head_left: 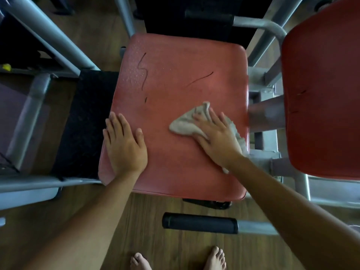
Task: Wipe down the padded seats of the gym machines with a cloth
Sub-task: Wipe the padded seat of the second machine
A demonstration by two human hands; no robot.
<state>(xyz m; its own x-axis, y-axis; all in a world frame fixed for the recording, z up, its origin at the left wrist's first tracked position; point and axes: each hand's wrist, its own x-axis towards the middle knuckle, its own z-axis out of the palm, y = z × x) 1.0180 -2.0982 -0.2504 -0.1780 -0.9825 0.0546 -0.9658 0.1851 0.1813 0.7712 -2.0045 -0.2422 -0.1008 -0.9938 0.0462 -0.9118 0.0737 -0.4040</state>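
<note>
Nearest the wearer, on the wooden floor (136, 221): two bare feet (215, 258), toes pointing toward the machine. Just beyond them, a horizontal bar with a black foam grip (200, 223), running right into bare grey metal. Next, the red padded seat (175, 162), roughly square with rounded corners, seen from above. At its near left corner and left edge, the left hand (124, 143) lies palm down, fingers straight and close together, holding nothing. Toward the seat's right edge, about midway along it, the right hand (218, 137) presses flat on a crumpled beige cloth (183, 124), fingers spread and mostly straight; cloth folds bunch up ahead of the fingertips and a frayed edge trails out beside the wrist. Farther up the seat, two dark thin marks: a wavy one (143, 71) near the left edge, a slanted one (200, 78) near the middle. Fine droplets (132, 75) speckle the far left corner. Beside the seat's left edge, a black textured pad (83, 121). To the right, apart from the seat, a second red pad (323, 90). Farthest, grey metal frame tubes (48, 36) slanting across the upper left.
</note>
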